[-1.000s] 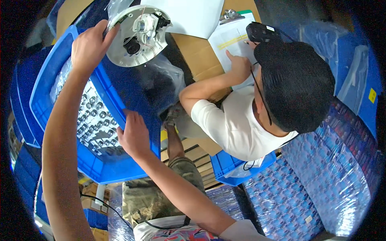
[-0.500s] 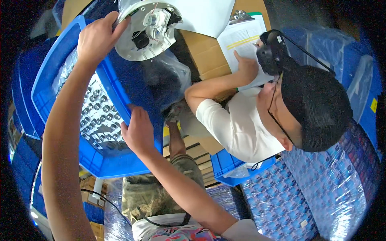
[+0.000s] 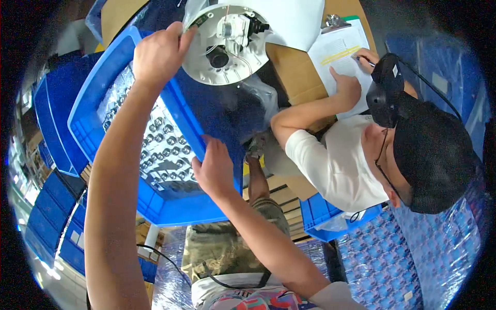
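Note:
My left hand [image 3: 159,56] is closed on the left edge of a white round plastic housing [image 3: 227,72], thumb over its rim. The housing's open inner side faces me, showing a white bracket, black parts and thin wires. Below it, my right hand [image 3: 215,166] has its fingers curled over the near right rim of a large blue plastic bin [image 3: 178,106]. Inside the bin lie rows of small black-and-silver round parts [image 3: 170,150], bedded in white and clear packing. My left forearm hides part of the bin.
On the right, a co-worker in a black cap [image 3: 434,155] leans over a clipboard [image 3: 336,57], pen in hand. A cardboard box [image 3: 297,77] lies beneath white paper [image 3: 297,26]. A smaller blue bin [image 3: 318,212] and plastic-wrapped stacks [image 3: 377,263] stand lower right.
The whole scene has shifted right in the view. My hands keep their holds on the housing and the bin rim. The co-worker's hand with the pen now shows.

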### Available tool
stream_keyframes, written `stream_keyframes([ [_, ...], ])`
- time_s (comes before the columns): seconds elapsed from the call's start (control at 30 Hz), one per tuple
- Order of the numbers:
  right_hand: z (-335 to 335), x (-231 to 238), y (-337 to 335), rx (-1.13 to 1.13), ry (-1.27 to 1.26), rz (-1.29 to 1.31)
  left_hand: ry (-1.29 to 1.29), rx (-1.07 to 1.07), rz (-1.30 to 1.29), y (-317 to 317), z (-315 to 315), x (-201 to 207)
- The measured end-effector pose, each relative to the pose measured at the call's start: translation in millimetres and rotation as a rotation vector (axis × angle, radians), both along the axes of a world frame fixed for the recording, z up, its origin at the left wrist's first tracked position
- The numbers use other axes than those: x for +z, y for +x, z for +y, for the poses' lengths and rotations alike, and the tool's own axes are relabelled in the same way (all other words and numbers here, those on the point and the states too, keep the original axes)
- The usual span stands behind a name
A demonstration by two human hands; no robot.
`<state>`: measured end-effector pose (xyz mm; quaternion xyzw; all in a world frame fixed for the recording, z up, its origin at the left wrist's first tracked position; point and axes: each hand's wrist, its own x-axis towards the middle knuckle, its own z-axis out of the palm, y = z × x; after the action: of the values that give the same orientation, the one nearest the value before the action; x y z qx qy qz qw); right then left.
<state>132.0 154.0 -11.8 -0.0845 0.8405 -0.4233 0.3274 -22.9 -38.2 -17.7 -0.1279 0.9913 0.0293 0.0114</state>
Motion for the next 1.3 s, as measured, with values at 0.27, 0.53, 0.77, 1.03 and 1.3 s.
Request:
stream_keyframes([
  [0.27,-2.9,4.6,0.4,-0.025,0.018,-0.015,0.043,-0.019,0.016,0.9,-2.4,0.6],
  [0.53,1.3,6.5,-2.8,-0.005,0.061,-0.032,0.043,0.004,0.001,0.9,1.4,0.4],
  [0.77,-4.1,8.2,-1.5,-0.035,0.006,-0.019,0.063,0.002,-0.011,1.4,-2.7,4.4],
  [1.03,-1.1,4.2,1.0,-0.010,0.034,0.011,0.072,0.021,-0.046,1.7,-3.7,3.2],
  [1.3,1.1,-1.3,4.4,-0.040,0.004,0.067,0.080,0.007,0.033,2.1,0.4,-1.1],
])
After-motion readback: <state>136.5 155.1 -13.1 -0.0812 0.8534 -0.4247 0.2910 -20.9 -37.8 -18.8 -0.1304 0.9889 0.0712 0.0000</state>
